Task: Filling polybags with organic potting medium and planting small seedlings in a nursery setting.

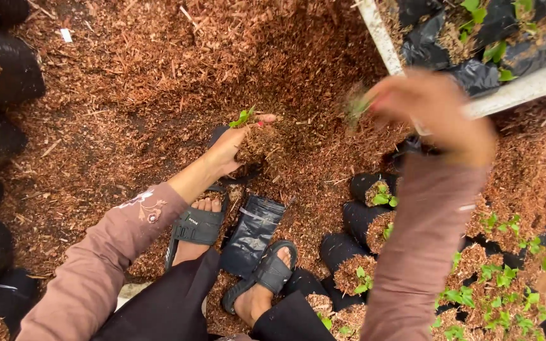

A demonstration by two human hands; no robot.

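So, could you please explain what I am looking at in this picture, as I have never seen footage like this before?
This is a single view from a camera worn on a person's head, looking straight down, so you see their own arms, legs and sandalled feet. No machine is involved, only two bare hands. The ground is covered in reddish-brown wood mulch. The left hand holds a clump of mulch with a small green seedling in it. The right hand is blurred by motion and seems to grip another bit of plant. An empty black grow bag lies between the feet. Filled black bags with seedlings stand at the right, and more black bags line the left edge.
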